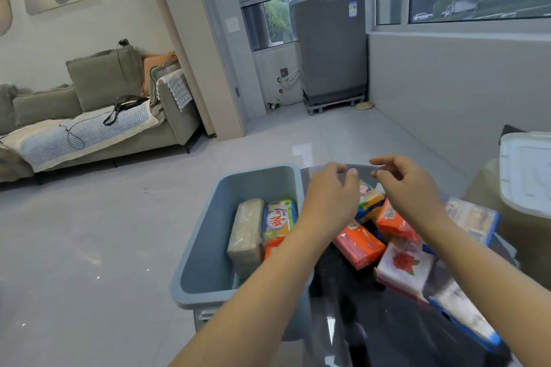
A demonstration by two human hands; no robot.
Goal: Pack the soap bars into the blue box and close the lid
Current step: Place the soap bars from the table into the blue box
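Note:
The blue box [208,235] stands open beside a dark glass table. Inside it a beige soap bar [246,234] stands on edge next to a yellow-green wrapped bar [278,219] and an orange one. On the table lie more bars: an orange bar [359,244], another orange bar [392,222], a yellow-blue bar [369,202], a white bar with a red rose [404,265] and blue-edged white packs [474,217]. My left hand [331,191] hovers over the box's right rim, fingers apart, empty. My right hand [405,182] hovers above the pile, fingers loosely curled, empty.
A white lid [526,170] rests on something at the right edge. The dark glass table [372,322] carries the pile. A grey sofa [98,116] stands at the left, a grey appliance [332,45] at the back wall, tiled floor between.

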